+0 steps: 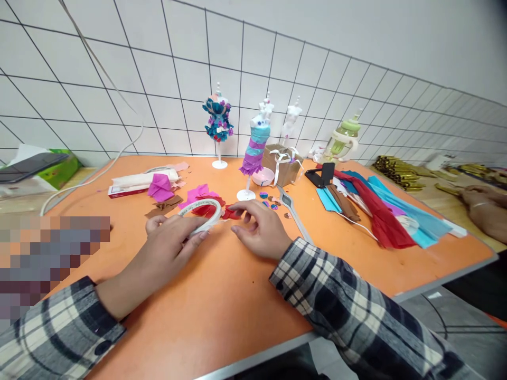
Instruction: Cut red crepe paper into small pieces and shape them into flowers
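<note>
My left hand (174, 237) is closed around a nearly used-up roll of tape (216, 214), a thin white ring with print on its inner side. To its right, my right hand (261, 227) hovers with bent fingers, thumb and forefinger apart, and I see nothing between them. Crumpled red crepe paper (232, 212) lies just behind the fingertips, partly hidden by the tape roll. Magenta paper (196, 194) is beside it. Behind my hands stands a small dress form (256, 148) wrapped in light blue and purple paper.
Another decorated dress form (218, 121) and a bare white one (292, 119) stand near the wall. A brown box (285, 163), pink bowl (263, 177), scissors (291, 206) and bottle (344, 140) are there too. Paper sheets (372, 208) lie right. Another person's hand (487, 211) is far right.
</note>
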Tool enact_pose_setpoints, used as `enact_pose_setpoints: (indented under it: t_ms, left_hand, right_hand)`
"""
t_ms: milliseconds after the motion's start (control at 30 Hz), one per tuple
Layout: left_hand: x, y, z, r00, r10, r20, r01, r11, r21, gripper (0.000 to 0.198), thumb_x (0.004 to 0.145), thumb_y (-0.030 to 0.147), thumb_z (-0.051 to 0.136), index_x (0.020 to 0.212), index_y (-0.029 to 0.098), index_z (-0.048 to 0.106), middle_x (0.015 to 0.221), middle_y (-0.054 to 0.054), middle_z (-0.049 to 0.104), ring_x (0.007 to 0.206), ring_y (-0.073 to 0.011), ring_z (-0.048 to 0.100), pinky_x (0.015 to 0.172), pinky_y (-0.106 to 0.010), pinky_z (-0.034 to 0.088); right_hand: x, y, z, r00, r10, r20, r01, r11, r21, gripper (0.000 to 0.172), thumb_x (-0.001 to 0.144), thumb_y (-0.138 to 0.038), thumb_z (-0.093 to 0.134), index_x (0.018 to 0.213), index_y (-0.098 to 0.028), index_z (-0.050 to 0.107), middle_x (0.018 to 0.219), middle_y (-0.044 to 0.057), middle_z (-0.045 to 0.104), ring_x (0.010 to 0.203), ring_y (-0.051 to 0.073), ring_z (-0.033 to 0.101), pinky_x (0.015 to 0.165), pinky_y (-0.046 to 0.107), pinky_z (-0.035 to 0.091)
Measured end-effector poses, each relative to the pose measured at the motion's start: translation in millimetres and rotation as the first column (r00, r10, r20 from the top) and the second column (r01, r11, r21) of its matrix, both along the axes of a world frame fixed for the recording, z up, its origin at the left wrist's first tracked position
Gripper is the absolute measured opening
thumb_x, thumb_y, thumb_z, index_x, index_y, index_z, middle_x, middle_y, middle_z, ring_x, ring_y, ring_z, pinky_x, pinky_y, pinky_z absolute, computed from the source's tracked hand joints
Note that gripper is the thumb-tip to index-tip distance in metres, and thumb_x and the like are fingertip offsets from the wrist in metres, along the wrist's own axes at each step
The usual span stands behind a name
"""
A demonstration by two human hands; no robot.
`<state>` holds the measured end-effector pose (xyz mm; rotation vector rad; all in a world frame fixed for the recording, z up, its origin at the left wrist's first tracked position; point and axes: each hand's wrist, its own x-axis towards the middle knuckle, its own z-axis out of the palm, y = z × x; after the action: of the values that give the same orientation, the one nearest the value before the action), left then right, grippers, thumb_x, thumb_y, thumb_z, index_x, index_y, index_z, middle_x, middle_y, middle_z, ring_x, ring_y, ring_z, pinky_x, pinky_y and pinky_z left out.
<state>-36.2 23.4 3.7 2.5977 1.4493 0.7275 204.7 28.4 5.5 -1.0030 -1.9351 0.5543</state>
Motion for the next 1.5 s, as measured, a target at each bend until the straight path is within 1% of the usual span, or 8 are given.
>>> enact_pose_setpoints:
  t_ms: [100,333,600,700,800,933,1200,1500]
  left_hand:
    - [3.3,-1.9,-0.3,0.997,-0.006,0.074,0.011,0.998,-0.067,0.042,0.099,0.050,0.039,0.118,0.027,0.068,0.085,-0.003,0.076,0.069,-0.0242,0.060,0.080,-0.041,0.033]
    - [9.1,-7.9,-0.4,0.993,-0.093,0.070,0.100,0.990,-0.101,0.043,0.100,0.050,0.037,0.117,0.028,0.070,0.083,-0.003,0.074,0.072,-0.0243,0.061,0.078,-0.039,0.036]
    - [0.6,-6.2,2.4,0.987,-0.033,-0.155,0.071,0.966,0.249,0.037,0.103,0.037,0.038,0.114,0.024,0.071,0.081,-0.006,0.070,0.080,-0.0290,0.063,0.087,-0.048,0.032]
    - [0.6,-7.7,1.8,0.984,-0.056,-0.171,0.094,0.970,0.225,0.037,0.104,0.038,0.037,0.118,0.024,0.068,0.082,-0.007,0.070,0.079,-0.0285,0.063,0.084,-0.046,0.032]
    - [1.4,-7.4,-0.6,0.988,-0.050,-0.143,0.071,0.987,0.143,0.037,0.106,0.038,0.034,0.121,0.025,0.064,0.085,-0.006,0.070,0.080,-0.0270,0.062,0.083,-0.043,0.031]
    - [3.4,-6.3,-3.1,0.996,-0.047,-0.077,0.051,0.998,0.045,0.036,0.106,0.042,0.035,0.124,0.027,0.062,0.086,-0.003,0.071,0.079,-0.0250,0.061,0.080,-0.040,0.030]
    - [5.9,-10.5,-7.6,0.987,-0.150,-0.060,0.153,0.986,0.061,0.029,0.106,0.036,0.038,0.116,0.026,0.063,0.081,0.001,0.069,0.073,-0.0209,0.060,0.076,-0.036,0.030]
    - [-23.4,4.8,17.1,0.765,-0.397,-0.507,0.628,0.635,0.450,0.042,0.098,0.002,0.038,0.118,0.028,0.064,0.068,0.005,0.062,0.070,-0.0161,0.058,0.069,-0.035,0.029]
  right_hand:
    - [2.3,-2.0,1.8,0.973,-0.034,0.228,-0.044,0.944,0.326,0.037,0.090,-0.029,0.067,0.127,-0.023,0.066,0.121,0.009,0.068,0.108,0.022,0.061,0.093,0.037,0.048]
    - [5.6,4.3,-0.7,0.943,-0.076,0.324,-0.067,0.911,0.408,0.026,0.100,-0.035,0.055,0.094,-0.023,0.077,0.091,0.003,0.077,0.084,0.019,0.062,0.084,0.035,0.044]
    - [0.8,-2.9,6.8,0.935,-0.026,0.354,-0.024,0.990,0.136,0.024,0.098,-0.026,0.051,0.083,-0.018,0.068,0.081,0.003,0.068,0.077,0.016,0.058,0.071,0.029,0.038]
    - [1.0,-2.4,7.4,0.925,-0.003,0.380,0.014,1.000,-0.025,0.037,0.103,-0.029,0.042,0.075,-0.017,0.064,0.073,0.001,0.063,0.071,0.014,0.055,0.068,0.027,0.036]
    - [3.7,-2.9,8.6,0.948,-0.092,0.305,0.067,0.994,0.091,0.034,0.103,-0.038,0.044,0.092,-0.016,0.068,0.085,0.004,0.067,0.078,0.015,0.058,0.072,0.028,0.040]
    - [5.3,-2.9,6.3,0.953,-0.122,0.276,-0.020,0.887,0.461,0.031,0.096,-0.031,0.056,0.124,-0.019,0.065,0.115,0.008,0.069,0.103,0.020,0.058,0.090,0.033,0.043]
    - [-2.6,-2.1,-4.2,0.897,-0.218,0.385,-0.129,0.704,0.699,0.021,0.099,-0.019,0.053,0.095,-0.025,0.072,0.085,-0.001,0.075,0.078,0.017,0.054,0.076,0.035,0.036]
    - [-16.3,-18.5,7.9,0.917,0.358,0.177,-0.392,0.889,0.234,0.021,0.093,-0.015,0.053,0.083,-0.018,0.071,0.077,0.003,0.071,0.074,0.015,0.060,0.077,0.029,0.047]
